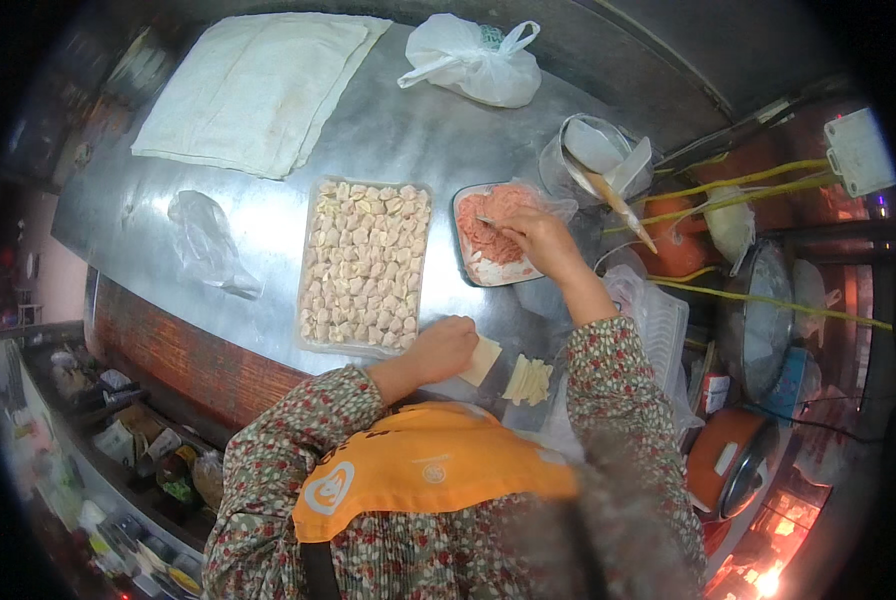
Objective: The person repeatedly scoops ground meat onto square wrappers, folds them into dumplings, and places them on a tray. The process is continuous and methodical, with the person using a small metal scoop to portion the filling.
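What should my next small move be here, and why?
Probably lift a little pink mince toward the square wrapper with your right hand. That hand holds a thin tool at the mince, while the wrapper sits by your left hand with no mince visible on it. I can't tell whether that hand grips the wrapper.

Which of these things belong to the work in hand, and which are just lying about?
Seemingly in use:
thin tool in the right hand
minced meat under it
pale dough wrapper beside the left hand
small folded dumplings

Apparently just lying about:
folded white cloth
tied white plastic bag
crumpled clear bag
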The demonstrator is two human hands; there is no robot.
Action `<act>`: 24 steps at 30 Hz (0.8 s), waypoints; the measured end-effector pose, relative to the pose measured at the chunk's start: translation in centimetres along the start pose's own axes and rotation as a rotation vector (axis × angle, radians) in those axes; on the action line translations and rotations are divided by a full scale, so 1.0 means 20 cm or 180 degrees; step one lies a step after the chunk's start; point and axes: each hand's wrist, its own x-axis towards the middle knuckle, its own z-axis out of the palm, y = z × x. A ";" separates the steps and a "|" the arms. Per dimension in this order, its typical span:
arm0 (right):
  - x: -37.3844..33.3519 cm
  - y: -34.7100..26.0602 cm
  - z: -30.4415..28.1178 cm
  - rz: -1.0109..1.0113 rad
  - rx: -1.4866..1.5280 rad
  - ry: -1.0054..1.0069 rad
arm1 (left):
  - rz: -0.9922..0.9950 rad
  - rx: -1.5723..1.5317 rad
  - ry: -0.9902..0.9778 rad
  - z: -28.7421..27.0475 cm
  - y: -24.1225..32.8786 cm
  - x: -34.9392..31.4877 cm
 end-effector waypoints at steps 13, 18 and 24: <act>-0.03 -0.08 -0.09 -0.0085 -0.0125 -0.0851 | -0.1887 -0.4829 -0.0131 -0.15 0.06 -0.09; -0.08 -0.08 -0.09 0.0011 -0.0118 -0.0936 | -0.1884 -0.5979 0.0509 -0.23 0.09 -0.08; -0.16 -0.05 -0.08 0.0531 0.0509 -0.0599 | -0.2069 -0.6501 0.0227 -0.25 0.12 -0.09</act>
